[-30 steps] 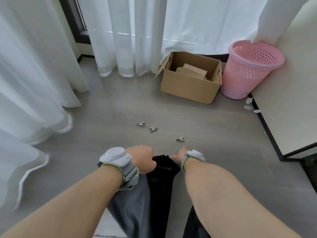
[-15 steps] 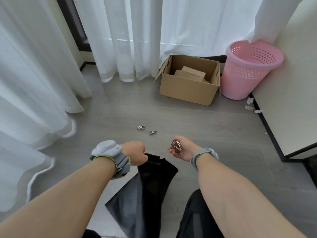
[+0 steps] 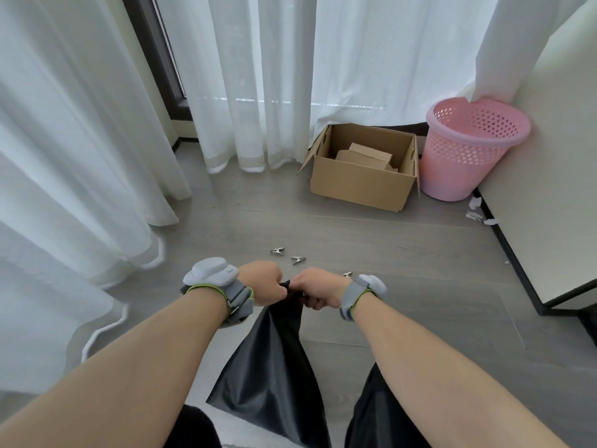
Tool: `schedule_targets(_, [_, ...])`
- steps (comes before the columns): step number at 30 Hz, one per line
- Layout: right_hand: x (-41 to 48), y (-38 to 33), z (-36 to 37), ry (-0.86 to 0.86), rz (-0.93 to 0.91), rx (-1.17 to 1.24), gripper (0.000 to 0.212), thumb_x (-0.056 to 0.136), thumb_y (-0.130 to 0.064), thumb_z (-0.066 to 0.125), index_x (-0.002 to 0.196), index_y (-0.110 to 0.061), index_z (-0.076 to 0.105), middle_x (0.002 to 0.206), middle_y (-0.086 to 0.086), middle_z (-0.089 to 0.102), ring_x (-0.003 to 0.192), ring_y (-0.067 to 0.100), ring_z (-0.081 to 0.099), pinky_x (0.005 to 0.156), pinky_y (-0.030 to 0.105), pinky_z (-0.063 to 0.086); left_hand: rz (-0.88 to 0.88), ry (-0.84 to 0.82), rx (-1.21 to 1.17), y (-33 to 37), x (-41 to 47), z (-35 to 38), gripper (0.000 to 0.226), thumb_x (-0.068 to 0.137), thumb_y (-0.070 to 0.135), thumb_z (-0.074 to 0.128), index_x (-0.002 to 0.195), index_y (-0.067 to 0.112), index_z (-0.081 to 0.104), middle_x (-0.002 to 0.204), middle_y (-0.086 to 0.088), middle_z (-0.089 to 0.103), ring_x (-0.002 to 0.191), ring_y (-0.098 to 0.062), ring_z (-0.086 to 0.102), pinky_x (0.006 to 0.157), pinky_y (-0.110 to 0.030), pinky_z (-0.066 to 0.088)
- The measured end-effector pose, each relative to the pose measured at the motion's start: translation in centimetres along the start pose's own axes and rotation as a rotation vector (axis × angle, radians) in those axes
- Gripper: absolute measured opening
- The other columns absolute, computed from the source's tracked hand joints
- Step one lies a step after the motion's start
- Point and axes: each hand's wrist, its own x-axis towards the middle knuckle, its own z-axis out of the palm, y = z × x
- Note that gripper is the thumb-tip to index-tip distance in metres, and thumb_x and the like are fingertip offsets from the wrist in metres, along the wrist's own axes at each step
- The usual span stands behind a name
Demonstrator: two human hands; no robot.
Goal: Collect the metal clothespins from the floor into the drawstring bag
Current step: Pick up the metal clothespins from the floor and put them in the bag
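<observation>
While both hands grip the drawstring bag (image 3: pixel 274 357), two clothespins (image 3: pixel 277 251) lie just beyond.

left hand (image 3: pixel 265 282): fisted | right hand (image 3: pixel 315 291): fisted, fingers apparently curled under

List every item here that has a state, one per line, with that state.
drawstring bag: hanging, mouth gripped by both hands
left hand: closed on bag
right hand: closed on bag
clothespins: on floor, uncollected
cardboard box: open
pink basket: upright
</observation>
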Motion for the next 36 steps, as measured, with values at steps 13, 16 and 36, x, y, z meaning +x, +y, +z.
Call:
schedule_targets(13, [-2.7, -2.3, 1.7, -0.172, 0.086, -0.274, 0.025, 0.087, -0.009, 0.047, 0.067, -0.019, 0.035, 0.056, 0.004, 0.04, 0.033, 0.009, 0.022, 0.038, 0.011, 0.014, -0.101, 0.38, -0.181, -1.7, 0.7, 0.0, 0.023, 0.085, 0.029, 0.043, 0.067, 0.015, 0.04, 0.09, -0.011, 0.058, 0.087, -0.036, 0.057, 0.075, -0.035, 0.048])
schedule_targets(16, [-2.5, -3.3, 2.3, 0.024, 0.032, -0.168, 0.022, 0.088, -0.01, 0.045, 0.069, -0.018, 0.037, 0.058, 0.004, 0.043, 0.036, 0.01, 0.025, 0.036, 0.013, 0.015, -0.033, 0.453, -0.212, -1.3, 0.9, 0.3, 0.018, 0.09, 0.031, 0.044, 0.084, 0.017, 0.052, 0.099, -0.012, 0.057, 0.093, -0.037, 0.058, 0.082, -0.041, 0.05])
schedule_targets(36, [-1.1, -4.5, 4.5, 0.078, 0.091, -0.59, 0.031, 0.096, -0.014, 0.036, 0.065, -0.01, 0.042, 0.054, 0.006, 0.042, 0.042, 0.018, 0.037, 0.043, 0.022, 0.031, -0.221, 0.785, -0.404, -2.6, 1.4, 1.2, 0.013, 0.099, 0.022, 0.035, 0.105, 0.014, 0.043, 0.082, -0.018, 0.06, 0.07, -0.035, 0.05, 0.066, -0.041, 0.043])
